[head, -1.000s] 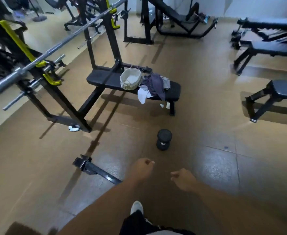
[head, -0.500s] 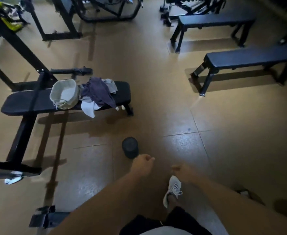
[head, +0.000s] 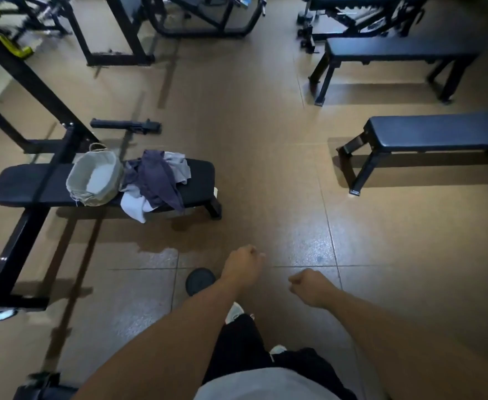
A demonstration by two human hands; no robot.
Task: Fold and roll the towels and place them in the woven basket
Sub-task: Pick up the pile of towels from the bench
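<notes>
Brown tiled gym floor (head: 266, 168), glossy at centre. Black padded press bench with steel rack frame (head: 196, 174) at left, middle distance. Two black padded flat benches at right: one at mid distance (head: 439, 134), one farther (head: 395, 50). Further black machine frames along the far edge.

On the press bench: heap of loose towels, dark purple-grey over pale grey and white (head: 156, 180), unfolded, one white corner hanging over the near edge. Touching the heap on its left: round beige woven basket with loop handle (head: 94, 177), upright, nothing rolled visible inside; pale lining or base only.

Round black dumbbell end (head: 199, 281) on the floor, near, partly hidden behind the left forearm. Small white crumpled item (head: 0, 314) on the floor at near left; identity not determinable.

Left hand (head: 244, 264): fingers curled into a loose fist, nothing held. Right hand (head: 309, 285): likewise curled, nothing held. Both well apart from the towels.

Task status, as judged: not started. No towel folded, rolled or placed. Remaining: approach bench, fold, roll and load each towel.

Brands, labels, writing: none legible.
</notes>
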